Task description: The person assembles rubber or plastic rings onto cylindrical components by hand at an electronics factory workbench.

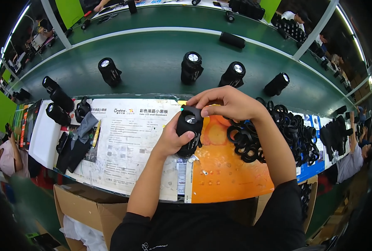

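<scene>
At the middle of the frame, a worker's left hand (172, 136) is wrapping around a black speaker (189, 140), its thumb lying across the front, while the right hand (227, 103) is pinching a black ring (191, 109) at the speaker's top end. The fitting is appearing partway along: the ring is arching over the silver disc, and pressing it home is seemingly remaining; how firmly it is sitting is not showing. Loose rings (286, 136) are lying heaped at the right of the frame, suggesting more work is waiting. More speakers (191, 69) are standing across the green bench (152, 50) in the upper half; whether they are finished is impossible to tell. The speaker in work is resting between the two hands, touching the left one's palm side, its top just below the right one's fingertips.
</scene>
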Action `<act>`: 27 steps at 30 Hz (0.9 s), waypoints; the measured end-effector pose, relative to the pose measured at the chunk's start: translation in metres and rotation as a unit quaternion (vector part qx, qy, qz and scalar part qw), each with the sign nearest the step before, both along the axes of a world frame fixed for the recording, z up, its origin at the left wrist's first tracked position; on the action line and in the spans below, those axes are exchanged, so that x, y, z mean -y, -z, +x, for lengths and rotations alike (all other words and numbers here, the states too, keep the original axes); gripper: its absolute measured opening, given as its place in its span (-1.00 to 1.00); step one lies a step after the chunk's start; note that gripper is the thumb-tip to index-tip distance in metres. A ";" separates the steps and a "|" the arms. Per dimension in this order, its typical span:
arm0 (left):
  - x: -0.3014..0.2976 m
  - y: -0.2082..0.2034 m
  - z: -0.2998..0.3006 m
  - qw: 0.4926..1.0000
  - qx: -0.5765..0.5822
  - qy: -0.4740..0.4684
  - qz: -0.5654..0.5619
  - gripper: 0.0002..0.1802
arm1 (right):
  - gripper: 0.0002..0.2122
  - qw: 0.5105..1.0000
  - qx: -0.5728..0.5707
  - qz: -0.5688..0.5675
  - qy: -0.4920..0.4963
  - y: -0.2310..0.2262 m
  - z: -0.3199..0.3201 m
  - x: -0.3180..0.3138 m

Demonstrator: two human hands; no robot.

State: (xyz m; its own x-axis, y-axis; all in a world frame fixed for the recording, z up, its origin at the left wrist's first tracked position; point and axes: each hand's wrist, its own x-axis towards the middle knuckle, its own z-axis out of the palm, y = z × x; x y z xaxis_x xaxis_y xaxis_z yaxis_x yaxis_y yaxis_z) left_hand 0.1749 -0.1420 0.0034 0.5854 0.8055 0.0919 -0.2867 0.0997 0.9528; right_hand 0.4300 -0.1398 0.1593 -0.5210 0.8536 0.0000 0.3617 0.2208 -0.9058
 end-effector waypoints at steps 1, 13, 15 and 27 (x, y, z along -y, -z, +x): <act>0.000 -0.003 -0.001 1.000 -0.005 0.013 -0.010 -0.04 | -0.83 0.998 0.038 0.013 -0.048 -0.005 -0.002 -0.003; 0.001 -0.009 -0.004 0.999 -0.042 0.029 -0.002 0.00 | -0.76 0.967 0.207 0.131 -0.076 -0.026 -0.022 0.012; 0.000 -0.009 -0.004 0.999 -0.038 0.030 0.002 0.01 | -0.73 0.964 0.211 0.144 -0.075 -0.027 -0.025 0.015; 0.003 -0.006 -0.001 0.999 -0.013 0.022 0.036 0.13 | -0.41 0.951 0.208 0.186 -0.134 -0.026 -0.030 0.026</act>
